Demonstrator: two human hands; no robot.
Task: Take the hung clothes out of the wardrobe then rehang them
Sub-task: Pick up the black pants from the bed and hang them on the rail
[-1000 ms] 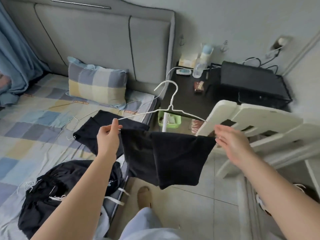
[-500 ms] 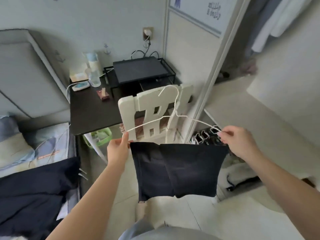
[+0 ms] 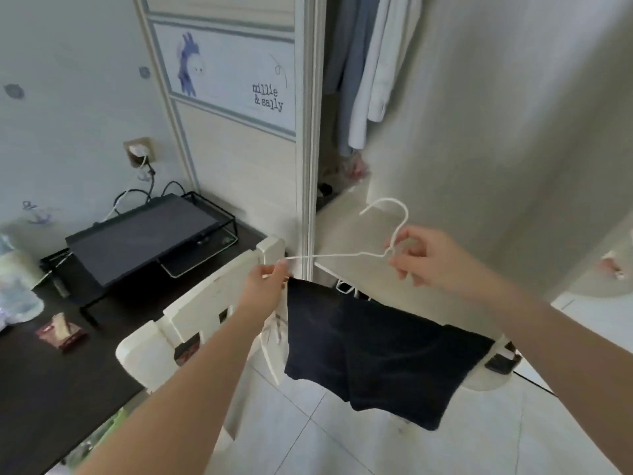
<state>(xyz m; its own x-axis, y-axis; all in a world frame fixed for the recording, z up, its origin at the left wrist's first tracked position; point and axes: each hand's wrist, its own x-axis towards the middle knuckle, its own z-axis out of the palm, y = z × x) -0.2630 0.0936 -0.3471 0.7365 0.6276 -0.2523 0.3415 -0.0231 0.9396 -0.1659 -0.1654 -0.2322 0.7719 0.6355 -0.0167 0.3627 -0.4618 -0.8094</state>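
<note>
Dark garment [image 3: 376, 354] hangs folded over the bar of a white wire hanger [image 3: 337, 256], held in the air before the open wardrobe [image 3: 329, 132]. My left hand [image 3: 265, 281] has its grip pinched on the hanger's left tip. My right hand [image 3: 428, 260] has its grip curled round the neck under the hook. A white chair [image 3: 191, 313] sits just below my left hand, against the dark surface [image 3: 51, 371]. Ahead, open room lies between the sliding door [image 3: 236, 156] edge and a hung white shirt [image 3: 376, 63]. The door reads "millie & sally".
</note>
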